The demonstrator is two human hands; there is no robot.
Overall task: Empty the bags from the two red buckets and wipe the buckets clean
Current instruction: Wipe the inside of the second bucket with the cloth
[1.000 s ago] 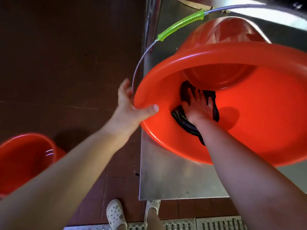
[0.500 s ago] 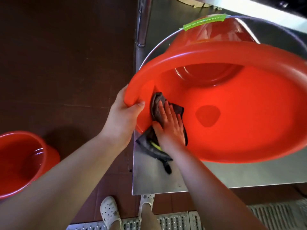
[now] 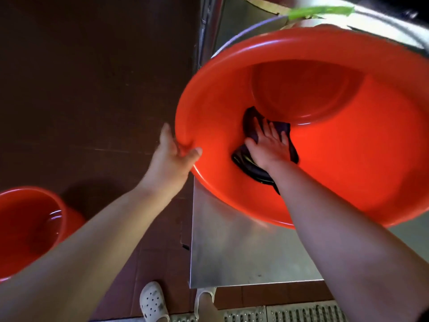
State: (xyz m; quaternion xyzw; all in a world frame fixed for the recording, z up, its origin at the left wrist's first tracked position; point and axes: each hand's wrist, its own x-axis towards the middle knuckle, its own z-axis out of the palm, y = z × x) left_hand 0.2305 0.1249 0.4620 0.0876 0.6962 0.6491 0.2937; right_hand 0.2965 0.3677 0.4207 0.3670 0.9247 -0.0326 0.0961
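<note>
Red plastic shows first at eight o'clock, where a bucket (image 3: 27,231) stands upright on the dark floor (image 3: 92,89), well apart from both hands. Toward the middle, the left hand (image 3: 173,163) grips the rim of the big bucket (image 3: 348,163) at that bucket's nine o'clock edge, thumb inside, fingers curled behind. This bucket lies tipped on the steel table (image 3: 243,256), its mouth facing the person, its wire handle (image 3: 320,11) with a green grip up at twelve o'clock. Inside, the right hand (image 3: 269,147) lies flat with fingers spread, pressing a dark cloth (image 3: 253,170) against the lower wall; the cloth sticks out beneath the palm toward six o'clock.
</note>
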